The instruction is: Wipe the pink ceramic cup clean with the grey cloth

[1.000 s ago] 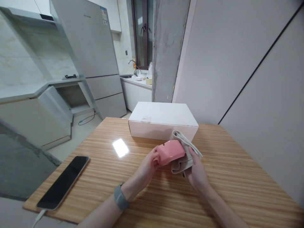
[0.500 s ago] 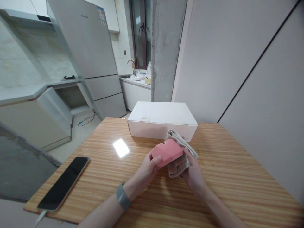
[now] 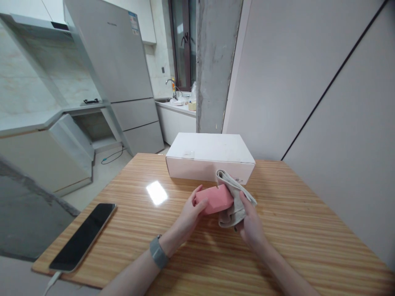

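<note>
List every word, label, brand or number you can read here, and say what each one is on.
No text can be read.
Fridge: a small brand mark near the top of the door, too small to read.
Fridge sticker: blue and white label, blurred.
White box: faint print on the front by the cloth, partly hidden and unreadable.
Pink box, phone: no text visible.

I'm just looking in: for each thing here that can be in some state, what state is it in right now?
Pink box: held above the table, gripped at its left end.
Beige cloth: folded, pressed against the pink box's right side.
Left hand: closed on the pink box.
Right hand: closed on the cloth.
White carton: lid shut, resting on the wooden table.
Phone: screen dark, lying flat, cable plugged in.
</note>
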Motion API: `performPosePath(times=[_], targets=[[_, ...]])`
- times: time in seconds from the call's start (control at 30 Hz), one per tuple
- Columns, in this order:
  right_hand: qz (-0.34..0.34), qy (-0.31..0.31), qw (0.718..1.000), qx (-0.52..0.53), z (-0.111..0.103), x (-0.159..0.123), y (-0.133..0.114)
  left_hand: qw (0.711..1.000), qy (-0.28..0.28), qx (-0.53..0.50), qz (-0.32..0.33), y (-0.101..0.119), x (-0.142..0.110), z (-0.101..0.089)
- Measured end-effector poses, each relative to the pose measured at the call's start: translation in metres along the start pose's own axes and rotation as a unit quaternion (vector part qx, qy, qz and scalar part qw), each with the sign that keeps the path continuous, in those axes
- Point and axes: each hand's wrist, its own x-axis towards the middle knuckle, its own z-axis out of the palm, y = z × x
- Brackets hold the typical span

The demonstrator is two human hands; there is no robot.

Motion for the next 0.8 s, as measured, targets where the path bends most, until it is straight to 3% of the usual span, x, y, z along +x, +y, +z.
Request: performPosePath(times=[0.13, 0.33, 0.5, 0.63, 0.8], targets=[[0.032, 0.033, 0.997, 0.064, 0.013, -0.002, -0.008, 0.997, -0.050, -0.055, -0.028, 0.007, -0.004, 0.003], [0.035, 0.073, 0.993, 0.086, 0.010, 0.000, -0.020, 0.995, -0.103, 0.009, -0.012, 0.014, -0.013, 0.006], [0.058, 0.042, 0.994, 0.081, 0.012, -0.004, -0.018, 0.996, -0.059, 0.056, 0.048, 0.011, -0.014, 0.010], [0.090, -0.004, 0.993, 0.075, 0.016, -0.010, -0.012, 0.997, -0.061, 0.041, 0.030, 0.011, -0.015, 0.010], [0.041, -0.034, 0.998, 0.044, 0.015, -0.012, -0.008, 0.998, -0.044, 0.029, 0.020, 0.009, -0.015, 0.010]])
